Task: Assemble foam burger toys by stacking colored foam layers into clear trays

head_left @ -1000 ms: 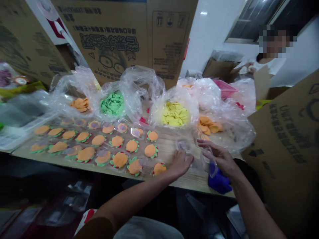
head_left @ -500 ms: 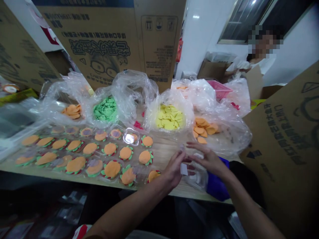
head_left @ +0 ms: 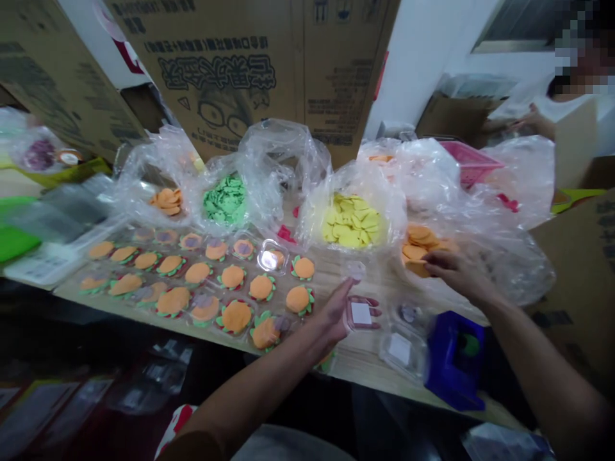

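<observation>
My left hand (head_left: 337,314) holds a clear plastic clamshell box (head_left: 354,272) from below, its lid standing up. A white label (head_left: 361,313) shows through the box over my fingers. My right hand (head_left: 449,272) is at the pile of orange round pieces (head_left: 423,237) in a plastic bag, fingertips closed on one piece at the near edge. Left of my left hand, several boxed toy burgers (head_left: 235,316) with orange tops and green frills stand in rows. Another clear box (head_left: 400,347) with a white label lies open near the table's front edge.
Plastic bags hold yellow pieces (head_left: 350,221), green pieces (head_left: 225,200) and more orange pieces (head_left: 166,200). A dark blue bin (head_left: 454,358) stands at the right. Large cardboard boxes (head_left: 230,77) rise behind the table; a pink basket (head_left: 468,163) and another person's hand (head_left: 531,118) are at back right.
My right hand has left my left hand and moved right to the orange pieces. The box in my left hand now shows more plainly. The view has shifted, with the scene tilted.
</observation>
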Demonstrator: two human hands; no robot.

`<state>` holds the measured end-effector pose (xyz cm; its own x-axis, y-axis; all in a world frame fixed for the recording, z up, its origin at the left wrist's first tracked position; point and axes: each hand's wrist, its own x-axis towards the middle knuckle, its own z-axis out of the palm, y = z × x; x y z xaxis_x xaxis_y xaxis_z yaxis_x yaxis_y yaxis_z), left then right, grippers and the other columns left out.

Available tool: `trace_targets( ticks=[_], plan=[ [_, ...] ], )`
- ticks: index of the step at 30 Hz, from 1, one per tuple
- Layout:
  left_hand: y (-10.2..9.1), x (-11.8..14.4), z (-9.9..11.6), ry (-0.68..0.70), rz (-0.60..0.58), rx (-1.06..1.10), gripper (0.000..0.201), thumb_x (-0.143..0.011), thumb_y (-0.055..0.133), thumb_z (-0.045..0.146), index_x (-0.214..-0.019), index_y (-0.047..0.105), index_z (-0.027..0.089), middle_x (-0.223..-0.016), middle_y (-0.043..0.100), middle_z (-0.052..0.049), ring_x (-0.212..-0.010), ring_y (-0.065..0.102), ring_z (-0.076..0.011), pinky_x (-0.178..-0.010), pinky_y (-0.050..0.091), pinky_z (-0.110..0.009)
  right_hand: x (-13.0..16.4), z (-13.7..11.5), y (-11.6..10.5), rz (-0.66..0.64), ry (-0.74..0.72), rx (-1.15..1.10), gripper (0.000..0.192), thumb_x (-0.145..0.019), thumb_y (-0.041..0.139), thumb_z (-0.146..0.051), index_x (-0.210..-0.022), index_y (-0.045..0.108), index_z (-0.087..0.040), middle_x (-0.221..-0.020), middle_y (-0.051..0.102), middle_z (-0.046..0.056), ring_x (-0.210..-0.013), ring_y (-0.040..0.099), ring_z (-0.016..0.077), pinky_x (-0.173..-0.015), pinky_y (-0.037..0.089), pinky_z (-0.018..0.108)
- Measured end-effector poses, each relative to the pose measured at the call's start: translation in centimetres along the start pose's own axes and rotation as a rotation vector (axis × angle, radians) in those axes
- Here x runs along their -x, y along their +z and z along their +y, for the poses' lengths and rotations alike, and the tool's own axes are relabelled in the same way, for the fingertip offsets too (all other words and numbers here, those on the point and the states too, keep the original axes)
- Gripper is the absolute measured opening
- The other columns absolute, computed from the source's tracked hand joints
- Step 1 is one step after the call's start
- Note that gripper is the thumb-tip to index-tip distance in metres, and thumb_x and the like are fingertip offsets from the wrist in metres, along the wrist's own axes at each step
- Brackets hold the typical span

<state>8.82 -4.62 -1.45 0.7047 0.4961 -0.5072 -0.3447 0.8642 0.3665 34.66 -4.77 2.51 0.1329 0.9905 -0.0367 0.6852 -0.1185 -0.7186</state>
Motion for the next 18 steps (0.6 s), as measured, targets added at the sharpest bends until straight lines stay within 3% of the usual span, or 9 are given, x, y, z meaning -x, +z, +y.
trace_targets(
  ticks=[3,6,9,11,13,15,18],
  plan=[
    [0.2,-0.1,0.0,0.026,0.014,0.003,0.045,-0.084,0.03,0.054,-0.113,0.041,0.022,-0.075,0.061,-0.007,-0.062,0.061,-0.0205,-0.063,0.046,-0.039,2.0,-4.5,1.0,-0.202,0.044,-0.361,0.028,-0.071,0.06,-0.043,-0.085,0.058,-0.019,-0.078,0.06,0.003,-0.07,0.055,0.0168,-0.062,0.044,0.028],
    [0.3,0.0,-0.1,0.054,0.015,0.035,0.045,-0.086,0.026,0.053,-0.114,0.044,0.022,-0.073,0.06,-0.004,-0.056,0.058,-0.0161,-0.06,0.045,-0.032,3.9,-8.4,3.8,-0.384,-0.062,-0.302,0.022,-0.075,0.057,-0.036,-0.09,0.056,-0.019,-0.077,0.059,0.002,-0.069,0.055,0.0153,-0.06,0.042,0.026],
    [0.1,0.4,-0.2,0.091,-0.001,0.086,0.043,-0.087,0.028,0.05,-0.111,0.047,0.021,-0.064,0.055,0.0,-0.049,0.053,-0.0123,-0.055,0.041,-0.024,5.1,-10.1,7.3,-0.291,-0.289,0.116,0.007,-0.078,0.051,-0.021,-0.079,0.056,-0.017,-0.071,0.056,0.003,-0.066,0.051,0.0151,-0.06,0.039,0.028],
    [-0.3,0.7,-0.1,0.103,-0.015,0.132,0.04,-0.087,0.03,0.048,-0.106,0.049,0.018,-0.06,0.053,0.0,-0.049,0.052,-0.012,-0.054,0.04,-0.023,5.3,-10.3,9.3,-0.135,-0.438,0.36,0.014,-0.079,0.046,-0.013,-0.07,0.057,-0.015,-0.073,0.055,0.006,-0.068,0.05,0.0164,-0.062,0.038,0.03],
    [-0.9,1.0,0.3,0.089,-0.021,0.18,0.039,-0.087,0.031,0.047,-0.099,0.051,0.015,-0.061,0.054,-0.001,-0.053,0.054,-0.0126,-0.057,0.041,-0.024,5.0,-10.4,10.4,-0.074,-0.534,0.439,0.02,-0.08,0.044,-0.011,-0.065,0.058,-0.015,-0.075,0.055,0.008,-0.069,0.049,0.0173,-0.062,0.038,0.03],
    [-1.4,1.3,0.9,0.065,-0.013,0.209,0.039,-0.086,0.032,0.046,-0.094,0.052,0.013,-0.065,0.056,-0.003,-0.057,0.055,-0.0139,-0.061,0.042,-0.027,4.3,-10.8,10.5,-0.162,-0.547,0.327,0.021,-0.082,0.043,-0.012,-0.07,0.06,-0.016,-0.073,0.056,0.006,-0.069,0.051,0.0162,-0.062,0.039,0.028],
    [-2.1,2.0,2.2,0.056,0.028,0.199,0.041,-0.083,0.036,0.05,-0.093,0.051,0.014,-0.07,0.058,-0.005,-0.061,0.056,-0.0165,-0.065,0.044,-0.033,2.9,-12.1,9.5,-0.399,-0.489,0.072,0.014,-0.084,0.049,-0.025,-0.086,0.061,-0.019,-0.082,0.06,0.003,-0.075,0.055,0.0145,-0.068,0.043,0.026]
  ],
)
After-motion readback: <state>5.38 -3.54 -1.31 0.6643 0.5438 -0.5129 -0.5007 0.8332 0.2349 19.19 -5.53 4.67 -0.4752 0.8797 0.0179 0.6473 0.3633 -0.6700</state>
